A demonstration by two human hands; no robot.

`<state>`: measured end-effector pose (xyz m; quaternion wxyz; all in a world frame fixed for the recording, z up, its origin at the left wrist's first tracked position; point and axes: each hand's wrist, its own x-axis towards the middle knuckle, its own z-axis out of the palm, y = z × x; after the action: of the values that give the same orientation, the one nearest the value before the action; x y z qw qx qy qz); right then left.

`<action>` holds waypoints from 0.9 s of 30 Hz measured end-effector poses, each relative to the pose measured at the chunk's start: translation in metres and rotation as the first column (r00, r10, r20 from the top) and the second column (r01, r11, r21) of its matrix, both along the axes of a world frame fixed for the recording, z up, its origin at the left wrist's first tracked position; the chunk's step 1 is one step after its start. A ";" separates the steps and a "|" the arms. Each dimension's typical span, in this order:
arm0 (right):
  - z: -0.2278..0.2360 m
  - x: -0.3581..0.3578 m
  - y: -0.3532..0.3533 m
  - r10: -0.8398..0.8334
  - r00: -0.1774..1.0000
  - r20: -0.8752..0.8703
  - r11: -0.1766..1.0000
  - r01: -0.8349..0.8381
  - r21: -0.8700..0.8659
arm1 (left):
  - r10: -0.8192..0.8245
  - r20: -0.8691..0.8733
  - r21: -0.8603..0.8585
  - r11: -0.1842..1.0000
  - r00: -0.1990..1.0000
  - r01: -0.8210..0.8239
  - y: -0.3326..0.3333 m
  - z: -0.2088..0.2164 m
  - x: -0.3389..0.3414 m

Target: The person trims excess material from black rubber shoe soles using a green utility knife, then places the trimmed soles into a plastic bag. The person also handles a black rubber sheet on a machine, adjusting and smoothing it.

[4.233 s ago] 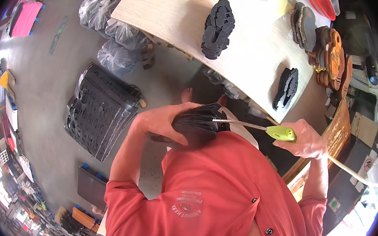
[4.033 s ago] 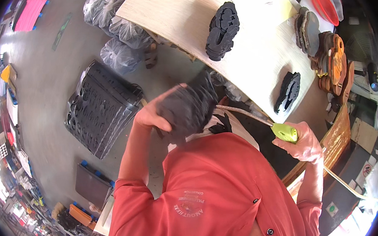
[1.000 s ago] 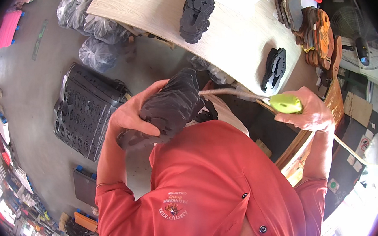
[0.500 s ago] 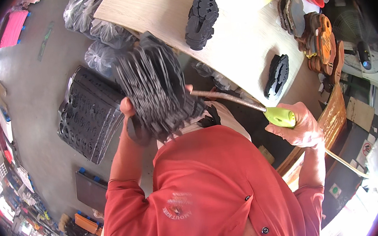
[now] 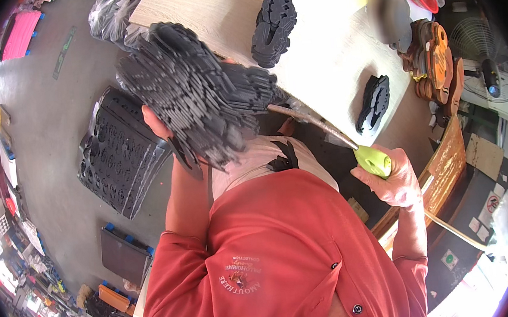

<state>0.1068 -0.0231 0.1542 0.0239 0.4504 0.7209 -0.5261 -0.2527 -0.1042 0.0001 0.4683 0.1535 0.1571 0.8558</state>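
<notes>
Black stack (image 5: 191,91) is being gripped by the left hand (image 5: 155,122), upper left of frame; probably bendy, kinda heavy, best being held round both sides. Tool (image 5: 373,161) is being clutched by the right hand (image 5: 398,183).

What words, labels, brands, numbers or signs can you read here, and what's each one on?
Red shirt: printed emblem with curved lettering; I won't copy its wording.
Dark surface at right: red-ringed sign; any text is too small.
Also there: white label with green circle; any text too small.
</notes>
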 end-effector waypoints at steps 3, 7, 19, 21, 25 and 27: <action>-0.004 0.005 0.000 -0.063 0.993 0.101 0.997 0.067 -0.027 | 0.097 -0.066 0.006 0.995 0.993 -0.097 0.009 0.001 -0.009; -0.013 0.016 -0.002 -0.079 0.993 0.088 0.992 0.087 -0.091 | 0.102 -0.085 0.133 0.987 0.991 -0.090 0.018 0.001 -0.016; -0.013 0.006 -0.021 0.062 0.988 -0.140 0.975 -0.090 -0.204 | 0.369 0.072 -0.209 0.914 0.927 -0.347 0.011 0.003 -0.017; -0.015 0.000 -0.022 0.041 0.995 -0.090 0.982 -0.057 -0.180 | 0.321 0.136 -0.130 0.944 0.937 -0.305 0.009 0.003 -0.014; -0.014 -0.005 -0.017 -0.148 0.989 -0.015 0.984 0.145 -0.100 | 0.185 0.088 0.011 0.982 0.979 -0.187 0.005 0.003 -0.019; -0.013 -0.007 -0.015 -0.111 0.992 -0.069 0.987 0.101 -0.126 | 0.338 -0.064 -0.230 0.911 0.939 -0.344 0.004 0.003 -0.021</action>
<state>0.1001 -0.0384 0.1416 -0.0037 0.4657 0.6628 -0.5864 -0.2733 -0.1007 0.0031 0.3250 0.0763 0.2879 0.8976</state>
